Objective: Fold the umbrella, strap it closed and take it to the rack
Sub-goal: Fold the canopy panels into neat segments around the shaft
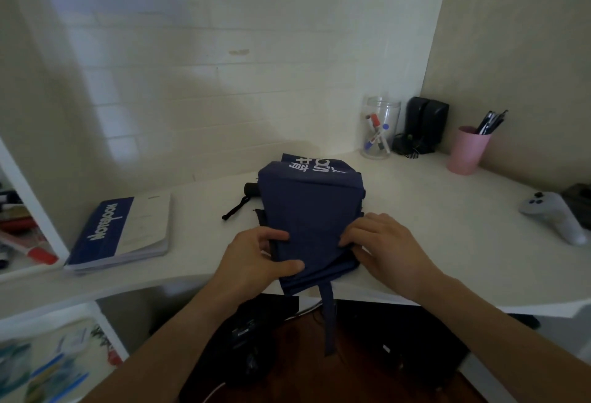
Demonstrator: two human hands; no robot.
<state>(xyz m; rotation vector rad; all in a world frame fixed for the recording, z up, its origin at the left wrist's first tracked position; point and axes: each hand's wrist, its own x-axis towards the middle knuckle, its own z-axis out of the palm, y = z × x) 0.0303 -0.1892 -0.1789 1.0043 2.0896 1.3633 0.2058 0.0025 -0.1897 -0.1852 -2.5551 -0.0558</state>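
Presently, one umbrella [307,211], navy, collapsed, lay on the desk [447,226] near its front edge, canopy flattened into overlapping panels with white lettering at the far end. I judged it light and soft in the cloth, thin woven fabric likely to slide over itself and spring out of its pleats, with stiff ribs and shaft hidden inside giving the only firmness.

Handle [251,189]: black, stubby, rounded, poking out at the far left with a black wrist cord [235,209] trailing from it. I judged this the firm place to take hold for carrying.

Strap [327,316]: flat navy band, hanging limp off the near end over the desk edge, not yet wrapped.

Left hand [256,258]: thumb on top and fingers curled at the near left edge of the cloth, pinching the folds. Right hand [383,246]: fingers bent round the right edge of the panels, gripping them toward the middle.

My judgement: pleats should be gathered and held down firmly at the near end, else they would slip loose before the strap went round.

Also logged, none touching the umbrella: notebook [124,233], blue and white, soft cover, left of it; clear jar [380,127] of markers; pink cup [468,153] of pens; black speakers [427,123] in the corner; grey controller [556,215] at far right. No rack seen.
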